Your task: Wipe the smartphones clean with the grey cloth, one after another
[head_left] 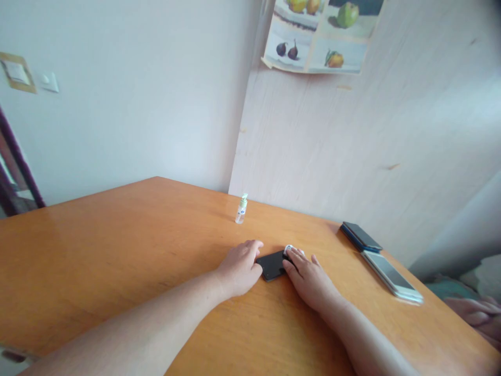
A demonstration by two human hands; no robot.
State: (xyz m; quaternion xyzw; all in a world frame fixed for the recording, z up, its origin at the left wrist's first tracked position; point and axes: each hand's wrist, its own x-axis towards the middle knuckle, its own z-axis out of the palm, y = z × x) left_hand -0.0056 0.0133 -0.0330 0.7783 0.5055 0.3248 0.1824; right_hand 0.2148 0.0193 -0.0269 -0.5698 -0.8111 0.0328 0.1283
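You are steadying the black phone point(272, 265) with your left hand point(239, 267), the fingers curled against its left edge. Your right hand point(309, 277) is pressing a small white cloth point(290, 249) flat on its right end, fingers almost straight. The phone is lying on the worktop point(117, 250), well in front of the small spray bottle point(241, 209). I think short, light strokes are best, so the phone is not sliding.
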